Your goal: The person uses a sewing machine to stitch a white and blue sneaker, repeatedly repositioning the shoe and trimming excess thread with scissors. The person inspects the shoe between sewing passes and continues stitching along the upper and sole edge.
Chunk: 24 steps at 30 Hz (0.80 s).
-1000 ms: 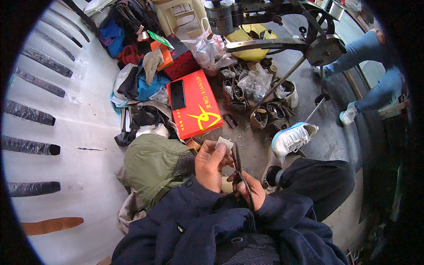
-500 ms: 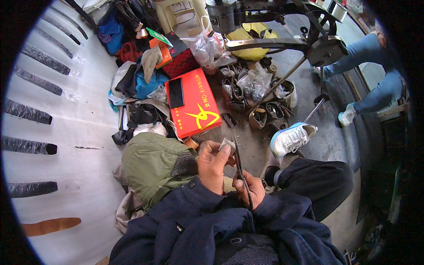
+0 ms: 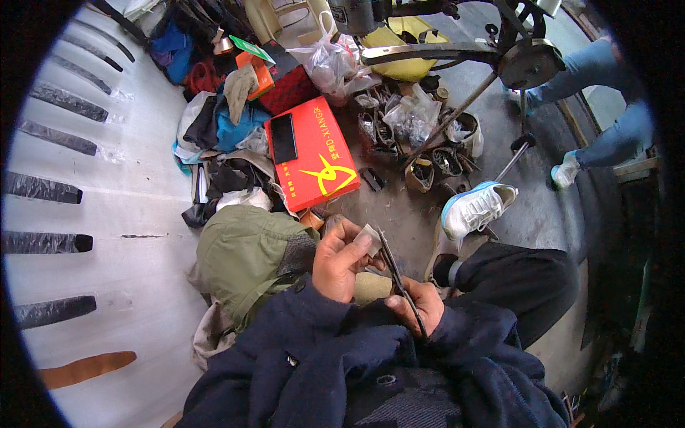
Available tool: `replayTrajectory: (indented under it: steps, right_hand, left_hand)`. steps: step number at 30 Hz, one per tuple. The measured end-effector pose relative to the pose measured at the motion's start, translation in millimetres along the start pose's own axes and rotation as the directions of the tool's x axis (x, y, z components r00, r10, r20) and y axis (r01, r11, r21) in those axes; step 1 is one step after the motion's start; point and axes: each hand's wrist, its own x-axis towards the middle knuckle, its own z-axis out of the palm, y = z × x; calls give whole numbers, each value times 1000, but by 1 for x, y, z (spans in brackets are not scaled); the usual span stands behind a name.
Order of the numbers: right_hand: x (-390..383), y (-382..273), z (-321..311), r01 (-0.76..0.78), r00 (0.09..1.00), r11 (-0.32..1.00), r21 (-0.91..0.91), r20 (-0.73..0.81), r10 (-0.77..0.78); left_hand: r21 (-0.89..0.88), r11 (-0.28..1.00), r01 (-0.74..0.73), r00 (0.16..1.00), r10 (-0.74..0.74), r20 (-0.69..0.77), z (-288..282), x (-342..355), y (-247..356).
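Note:
My left hand pinches a small pale square piece between thumb and fingers, above my lap. My right hand, lower and to the right, is closed on the handles of dark metal scissors. The blades point up and away from me along the piece's right edge; whether they touch it I cannot tell. An olive-green garment lies left of my hands, and a white sneaker with a light blue edge sits beyond them to the right.
Black machine overhead. Red box with dark phone ahead. Piled cloth and bags, filled pouches, yellow container behind. Pale left surface bears dark strips. Another person's jeans-clad leg at right. My black-trousered leg.
My right hand has shifted right with the scissors, which now lean more, and its thumb shows more. My left hand stays on the pale piece. The surroundings sit slightly higher in the picture.

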Motion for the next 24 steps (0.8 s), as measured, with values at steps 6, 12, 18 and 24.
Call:
replayTrajectory:
  steps: [6, 12, 18, 24]
  right_hand:
    - [-11, 5, -6, -68, 997, 993, -100, 11, 70]
    - [-14, 13, -12, -53, 999, 987, -152, -21, 50]
    - [-9, 15, -12, 38, 998, 999, 31, 47, -39]
    - [-7, 15, -9, 59, 998, 998, 16, 20, -60]
  left_hand:
    - [-34, 993, 111, 989, -107, 106, -11, -2, -1]
    - [-14, 985, 175, 971, -170, 168, -12, -3, 6]
    - [114, 966, 230, 955, -247, 164, -13, -2, 9]
    - [164, 952, 258, 950, -281, 135, -8, 0, 10]
